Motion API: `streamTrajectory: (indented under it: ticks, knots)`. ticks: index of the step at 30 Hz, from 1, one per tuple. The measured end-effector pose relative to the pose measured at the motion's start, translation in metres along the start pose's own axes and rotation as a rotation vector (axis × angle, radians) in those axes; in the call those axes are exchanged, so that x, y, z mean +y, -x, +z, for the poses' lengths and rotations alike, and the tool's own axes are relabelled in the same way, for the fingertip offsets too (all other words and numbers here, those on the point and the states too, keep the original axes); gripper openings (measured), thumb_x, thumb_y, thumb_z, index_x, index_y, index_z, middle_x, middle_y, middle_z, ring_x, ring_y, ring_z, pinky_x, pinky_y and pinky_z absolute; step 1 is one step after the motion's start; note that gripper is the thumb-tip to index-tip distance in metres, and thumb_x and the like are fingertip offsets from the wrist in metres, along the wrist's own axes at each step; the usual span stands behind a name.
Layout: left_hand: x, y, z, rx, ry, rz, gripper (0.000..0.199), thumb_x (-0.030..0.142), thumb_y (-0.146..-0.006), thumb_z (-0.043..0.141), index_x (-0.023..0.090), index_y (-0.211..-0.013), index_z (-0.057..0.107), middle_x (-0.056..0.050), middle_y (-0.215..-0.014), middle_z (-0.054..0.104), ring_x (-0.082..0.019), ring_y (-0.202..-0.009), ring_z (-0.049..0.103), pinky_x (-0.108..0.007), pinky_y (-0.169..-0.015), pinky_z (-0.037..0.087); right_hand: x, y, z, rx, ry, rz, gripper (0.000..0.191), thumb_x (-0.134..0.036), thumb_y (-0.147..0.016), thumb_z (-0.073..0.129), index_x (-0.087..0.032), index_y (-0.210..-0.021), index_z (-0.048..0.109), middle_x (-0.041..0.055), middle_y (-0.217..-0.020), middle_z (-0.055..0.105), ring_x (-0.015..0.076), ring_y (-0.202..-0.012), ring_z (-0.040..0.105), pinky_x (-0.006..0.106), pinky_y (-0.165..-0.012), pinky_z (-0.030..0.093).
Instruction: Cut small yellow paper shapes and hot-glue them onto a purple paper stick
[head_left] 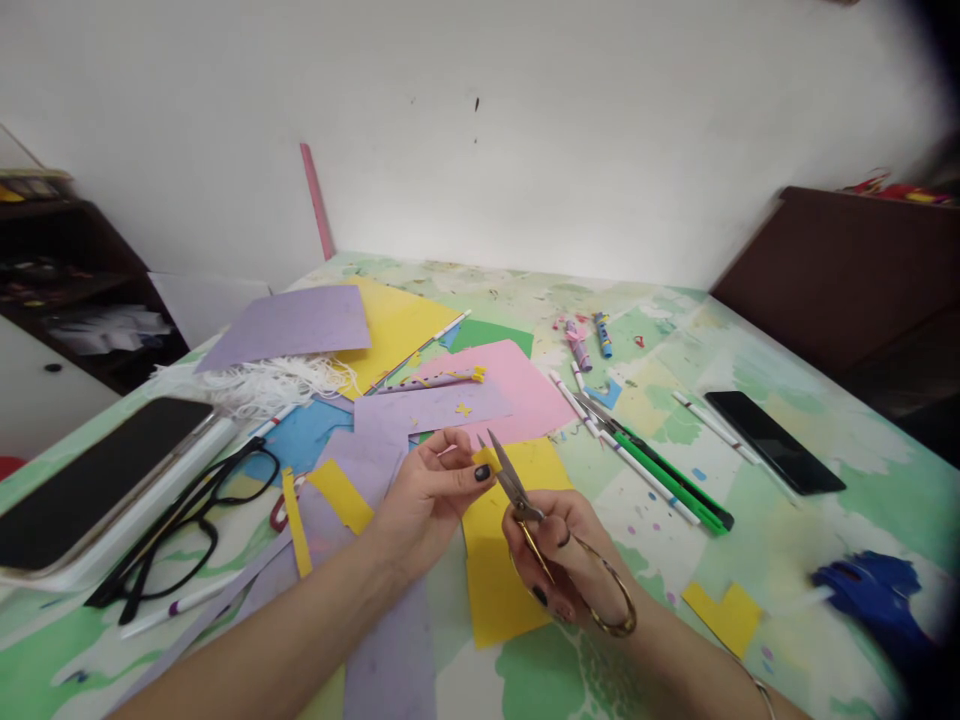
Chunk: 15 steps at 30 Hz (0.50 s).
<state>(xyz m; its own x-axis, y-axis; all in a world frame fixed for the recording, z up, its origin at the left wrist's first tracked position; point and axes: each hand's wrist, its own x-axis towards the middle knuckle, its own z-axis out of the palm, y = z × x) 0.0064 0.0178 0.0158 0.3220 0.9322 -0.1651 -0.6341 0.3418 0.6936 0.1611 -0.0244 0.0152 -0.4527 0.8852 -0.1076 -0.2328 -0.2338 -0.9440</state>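
Note:
My left hand [431, 495] pinches a small piece of yellow paper [487, 458] between thumb and forefinger. In my right hand [570, 560] is a pair of gold-handled scissors [510, 482], their blades slightly apart and pointing up beside the yellow piece. Whether the blades touch the paper I cannot tell. Below both hands lies a larger yellow sheet [495, 600]. Yellow strips [341, 495] rest on purple paper [390, 630] near my left forearm. A notched yellow scrap [726, 615] lies right of my right wrist.
Black glasses [206, 530] and a phone [97, 470] lie left. On the right are a green cutter [667, 480], several white markers [649, 475], another phone [776, 440] and a blurred blue tool [874, 595]. Pink paper [517, 385], white yarn [277, 385] and small decorated rolls [577, 345] sit farther back.

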Motion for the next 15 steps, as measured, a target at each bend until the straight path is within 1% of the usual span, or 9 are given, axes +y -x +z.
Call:
streamTrajectory:
  ticks: [3, 6, 8, 10, 11, 13, 15]
  knots:
    - [0.001, 0.000, 0.001, 0.006, 0.002, 0.001, 0.029, 0.002, -0.058, 0.078, 0.016, -0.070, 0.055, 0.001, -0.073, 0.065, -0.010, -0.072, 0.061, -0.022, -0.073, 0.048, -0.002, 0.000, 0.001, 0.017, 0.047, 0.021, 0.059, -0.075, -0.066, 0.060, -0.017, -0.061, 0.049, -0.0086, -0.035, 0.039, 0.0018, -0.024, 0.025, 0.017, -0.029, 0.024]
    - [0.003, 0.000, 0.001, 0.030, -0.012, 0.006, 0.031, 0.003, -0.056, 0.079, 0.016, -0.070, 0.055, 0.001, -0.072, 0.065, -0.011, -0.071, 0.062, -0.022, -0.071, 0.048, 0.000, 0.000, 0.001, 0.036, 0.087, 0.036, 0.060, -0.077, -0.066, 0.059, -0.018, -0.062, 0.048, -0.0089, -0.033, 0.038, 0.0021, -0.023, 0.025, 0.017, -0.029, 0.024]
    - [0.004, -0.001, 0.001, 0.054, -0.028, 0.006, 0.032, 0.003, -0.054, 0.081, 0.016, -0.069, 0.055, 0.001, -0.069, 0.064, -0.010, -0.068, 0.062, -0.020, -0.067, 0.047, 0.000, 0.000, 0.000, 0.035, 0.117, 0.022, 0.060, -0.077, -0.066, 0.058, -0.019, -0.061, 0.047, -0.0088, -0.032, 0.038, 0.0025, -0.022, 0.024, 0.017, -0.028, 0.023]
    - [0.005, -0.001, 0.001, 0.076, -0.045, 0.000, 0.034, 0.004, -0.053, 0.082, 0.016, -0.067, 0.054, 0.002, -0.065, 0.064, -0.010, -0.064, 0.061, -0.019, -0.062, 0.046, -0.001, -0.001, -0.003, 0.070, 0.155, 0.019, 0.059, -0.078, -0.067, 0.056, -0.020, -0.062, 0.046, -0.0088, -0.032, 0.037, 0.0034, -0.022, 0.024, 0.018, -0.027, 0.022]
    - [0.006, -0.001, 0.001, 0.083, -0.054, 0.001, 0.034, 0.005, -0.052, 0.083, 0.016, -0.067, 0.054, 0.002, -0.065, 0.065, -0.010, -0.063, 0.061, -0.018, -0.061, 0.045, -0.003, -0.002, -0.006, 0.122, 0.192, 0.036, 0.058, -0.077, -0.067, 0.055, -0.020, -0.063, 0.047, -0.0088, -0.032, 0.038, 0.0041, -0.022, 0.024, 0.019, -0.026, 0.021]
    - [0.007, -0.001, 0.002, 0.092, -0.080, 0.019, 0.033, 0.008, -0.053, 0.084, 0.016, -0.067, 0.055, 0.001, -0.066, 0.066, -0.010, -0.064, 0.062, -0.018, -0.062, 0.046, -0.007, -0.006, -0.013, 0.289, 0.342, 0.089, 0.052, -0.072, -0.070, 0.057, -0.021, -0.066, 0.048, -0.0080, -0.034, 0.041, 0.0063, -0.023, 0.028, 0.020, -0.028, 0.021]
    - [0.008, -0.001, 0.003, 0.103, -0.127, 0.051, 0.031, 0.011, -0.055, 0.085, 0.016, -0.069, 0.057, 0.000, -0.068, 0.068, -0.010, -0.066, 0.063, -0.019, -0.063, 0.046, -0.011, -0.009, -0.023, 0.451, 0.663, 0.100, 0.039, -0.058, -0.072, 0.064, -0.020, -0.068, 0.052, -0.0046, -0.041, 0.048, 0.0097, -0.030, 0.038, 0.022, -0.033, 0.024]
